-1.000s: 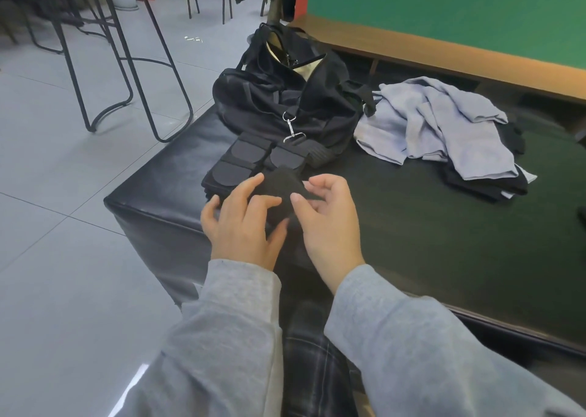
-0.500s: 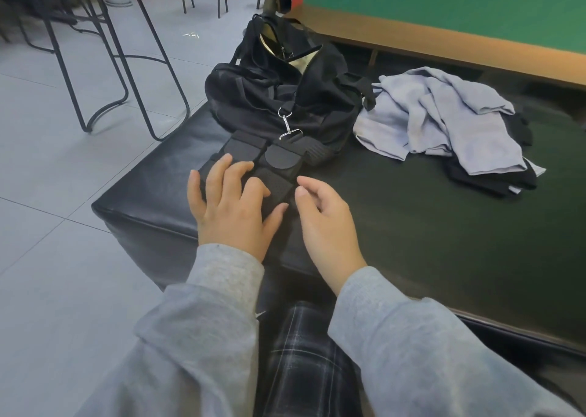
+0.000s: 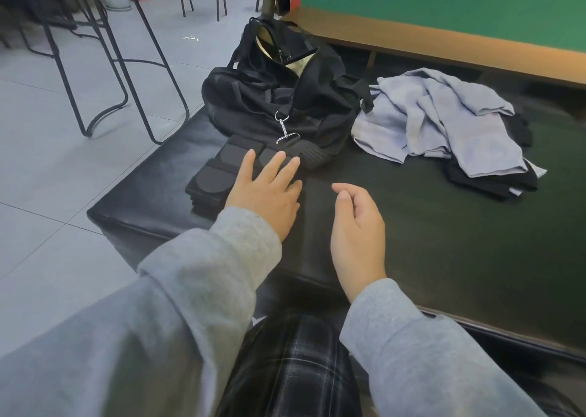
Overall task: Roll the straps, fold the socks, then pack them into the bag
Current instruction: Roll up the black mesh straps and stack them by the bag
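Both hands empty | left hand (image 3: pixel 264 191) flat on straps (image 3: pixel 218 175) near bench edge (image 3: pixel 133 223) | right hand (image 3: pixel 356 223) relaxed

Black stool frames (image 3: pixel 104 77) on tiled floor (image 3: pixel 38 175)

On the surface (image 3: pixel 444 242), the bag (image 3: pixel 285 99) sits behind the stacked straps (image 3: pixel 215 178); a clothes pile (image 3: pixel 444 124) lies to its right.

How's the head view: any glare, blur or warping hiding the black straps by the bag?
Head view: soft even light, faint sheen on the bench; wide-angle bending at the edges; slight blur on the left hand; black straps blend with the bag, but stay discernible.
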A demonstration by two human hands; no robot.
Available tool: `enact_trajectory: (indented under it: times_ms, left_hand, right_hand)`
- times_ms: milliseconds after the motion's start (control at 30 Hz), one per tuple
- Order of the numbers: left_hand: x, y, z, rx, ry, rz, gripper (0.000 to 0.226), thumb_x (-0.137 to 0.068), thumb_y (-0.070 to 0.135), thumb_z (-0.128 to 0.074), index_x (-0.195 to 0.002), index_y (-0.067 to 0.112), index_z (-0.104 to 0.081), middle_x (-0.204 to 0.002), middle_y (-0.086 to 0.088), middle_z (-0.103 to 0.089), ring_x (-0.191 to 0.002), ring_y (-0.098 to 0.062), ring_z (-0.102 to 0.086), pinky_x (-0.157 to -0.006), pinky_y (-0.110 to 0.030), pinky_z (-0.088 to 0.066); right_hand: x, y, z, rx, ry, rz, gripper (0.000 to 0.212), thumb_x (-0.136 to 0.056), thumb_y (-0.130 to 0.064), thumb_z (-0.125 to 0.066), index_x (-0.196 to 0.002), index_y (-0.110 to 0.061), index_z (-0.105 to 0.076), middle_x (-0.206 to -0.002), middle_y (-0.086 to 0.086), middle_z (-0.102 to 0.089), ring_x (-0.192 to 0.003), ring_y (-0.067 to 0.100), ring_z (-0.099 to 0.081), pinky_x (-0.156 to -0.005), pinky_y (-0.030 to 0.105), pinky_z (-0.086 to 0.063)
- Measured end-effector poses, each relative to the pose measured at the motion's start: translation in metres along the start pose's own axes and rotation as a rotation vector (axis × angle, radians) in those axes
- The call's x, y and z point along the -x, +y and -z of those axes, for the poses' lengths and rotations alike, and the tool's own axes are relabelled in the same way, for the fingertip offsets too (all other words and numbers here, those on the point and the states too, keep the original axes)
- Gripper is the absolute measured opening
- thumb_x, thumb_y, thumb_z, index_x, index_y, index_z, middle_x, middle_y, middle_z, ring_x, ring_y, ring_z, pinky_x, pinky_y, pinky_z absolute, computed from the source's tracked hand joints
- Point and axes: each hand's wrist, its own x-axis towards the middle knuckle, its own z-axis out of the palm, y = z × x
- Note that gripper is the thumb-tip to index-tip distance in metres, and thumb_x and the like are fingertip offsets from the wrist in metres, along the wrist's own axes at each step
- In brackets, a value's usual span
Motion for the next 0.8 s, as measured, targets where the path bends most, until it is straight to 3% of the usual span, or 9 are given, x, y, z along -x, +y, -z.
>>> enact_trajectory:
  times_ms: [100,433,633,733,800]
  left_hand:
    - [-0.002,-0.002,0.000,0.001,-0.033,0.043,0.052,-0.100,0.043,-0.021,-0.148,0.021,-0.017,-0.158,0.003,0.006,-0.144,-0.017,0.007,-0.113,-0.052,0.002]
    - [-0.001,-0.020,-0.004,0.037,-0.035,0.098,0.050,-0.100,0.043,-0.015,-0.145,0.023,-0.025,-0.158,0.006,0.000,-0.145,-0.014,0.004,-0.114,-0.048,0.000]
    - [0.004,-0.005,0.003,0.099,0.078,0.092,0.047,-0.101,0.037,-0.014,-0.142,0.021,-0.031,-0.158,0.006,-0.004,-0.144,-0.013,0.010,-0.113,-0.048,0.008]
    - [0.012,0.018,0.008,0.197,0.158,0.098,0.045,-0.101,0.035,-0.018,-0.141,0.022,-0.035,-0.157,0.005,-0.010,-0.145,-0.013,0.006,-0.109,-0.042,0.016]
    - [0.019,0.037,0.008,0.267,0.226,0.118,0.045,-0.099,0.032,-0.023,-0.135,0.019,-0.046,-0.153,0.002,-0.026,-0.145,-0.016,-0.010,-0.110,-0.041,0.011]
  right_hand:
    - [0.001,0.000,0.000,-0.019,0.000,-0.011,0.023,-0.098,-0.019,-0.040,-0.103,-0.026,-0.062,-0.105,-0.014,-0.060,-0.092,-0.018,-0.048,-0.074,-0.004,-0.032]
    - [0.001,0.002,-0.001,-0.057,0.000,-0.019,0.027,-0.098,-0.018,-0.038,-0.102,-0.022,-0.064,-0.104,-0.014,-0.062,-0.100,-0.006,-0.053,-0.084,0.012,-0.038]
    - [0.002,0.003,-0.003,-0.065,-0.029,0.034,0.028,-0.098,-0.020,-0.036,-0.099,-0.022,-0.064,-0.099,-0.018,-0.062,-0.098,-0.006,-0.054,-0.084,0.012,-0.039]
    - [0.007,0.002,0.000,-0.193,0.088,0.027,0.032,-0.091,-0.029,-0.033,-0.093,-0.021,-0.064,-0.096,-0.014,-0.064,-0.097,0.000,-0.057,-0.087,0.021,-0.044]
    - [0.011,0.000,0.008,-0.306,0.198,-0.025,0.034,-0.088,-0.030,-0.031,-0.092,-0.018,-0.063,-0.096,-0.011,-0.064,-0.095,0.002,-0.058,-0.086,0.022,-0.046]
